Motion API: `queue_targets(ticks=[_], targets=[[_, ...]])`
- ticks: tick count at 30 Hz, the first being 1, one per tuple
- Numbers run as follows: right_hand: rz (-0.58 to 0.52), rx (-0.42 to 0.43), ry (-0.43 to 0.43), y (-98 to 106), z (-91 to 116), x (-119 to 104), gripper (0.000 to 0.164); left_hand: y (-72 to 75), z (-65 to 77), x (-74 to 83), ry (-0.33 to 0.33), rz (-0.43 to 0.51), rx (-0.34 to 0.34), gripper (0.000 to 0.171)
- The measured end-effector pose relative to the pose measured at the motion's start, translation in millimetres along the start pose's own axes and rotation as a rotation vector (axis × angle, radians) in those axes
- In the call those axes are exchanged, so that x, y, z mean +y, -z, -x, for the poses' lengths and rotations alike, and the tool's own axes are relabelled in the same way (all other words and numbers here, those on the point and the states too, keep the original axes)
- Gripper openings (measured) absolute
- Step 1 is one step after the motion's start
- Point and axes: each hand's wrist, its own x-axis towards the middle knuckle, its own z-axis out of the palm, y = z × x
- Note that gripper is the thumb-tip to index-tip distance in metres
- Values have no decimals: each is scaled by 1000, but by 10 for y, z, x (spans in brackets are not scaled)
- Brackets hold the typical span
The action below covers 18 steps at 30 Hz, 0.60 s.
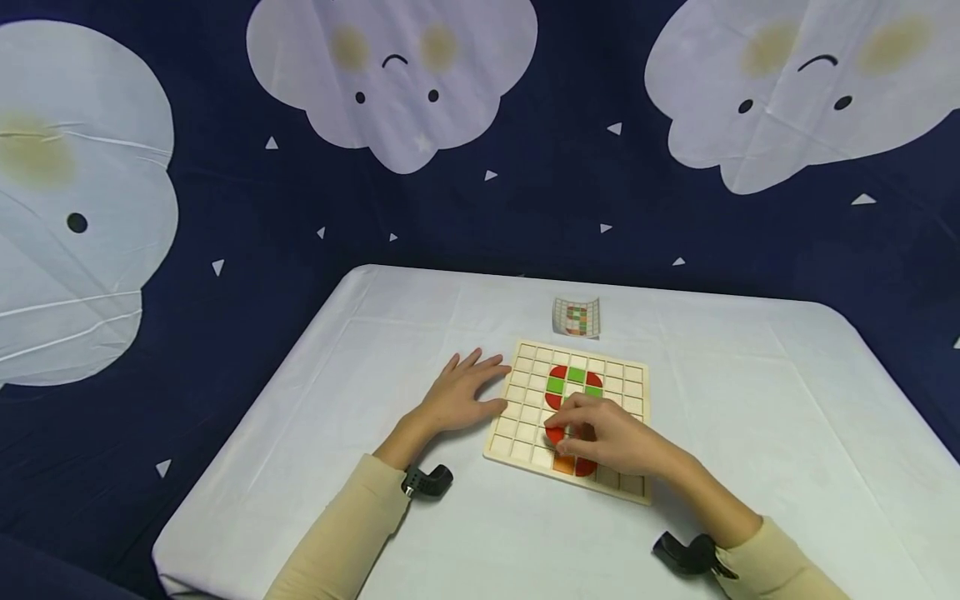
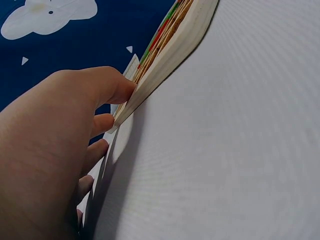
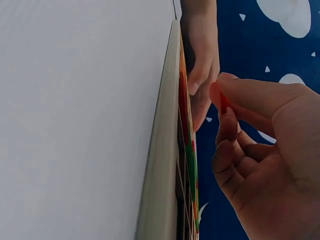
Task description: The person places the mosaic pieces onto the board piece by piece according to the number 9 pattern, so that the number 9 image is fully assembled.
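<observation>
A square wooden grid board (image 1: 522, 411) lies on the white table, with red quarter-round, green and orange pieces set in some of its cells. Over the board's lower middle, my right hand (image 1: 611, 435) pinches a small red piece (image 3: 224, 102) between thumb and fingertips; the right wrist view shows it held just above the board's surface. My left hand (image 1: 463, 396) lies at the board's left side with fingers spread, its thumb and index fingertip touching the edge. Part of the pieces beneath my right hand is hidden.
A small card (image 1: 576, 317) printed with a coloured grid pattern lies beyond the board's far edge. White cloth (image 1: 420, 333) covers the table. Behind it hangs a dark blue curtain (image 1: 450, 217) with clouds and small triangles. A black wrist device (image 1: 686, 556) sits on each arm.
</observation>
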Motion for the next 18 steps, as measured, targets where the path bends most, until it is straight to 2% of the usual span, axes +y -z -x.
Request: queue_targets(ticks=[6,14,18], targets=[[14,-38,20,-49,-56,-43,28,5,-7,0,-5,1,3,61],[106,-72,24,-110,-82,-53,28,12,-5,8,-1,-10,3,61],[101,-83,21,-120,-87,-51,27,16,-2,11,-2,-11,0,60]])
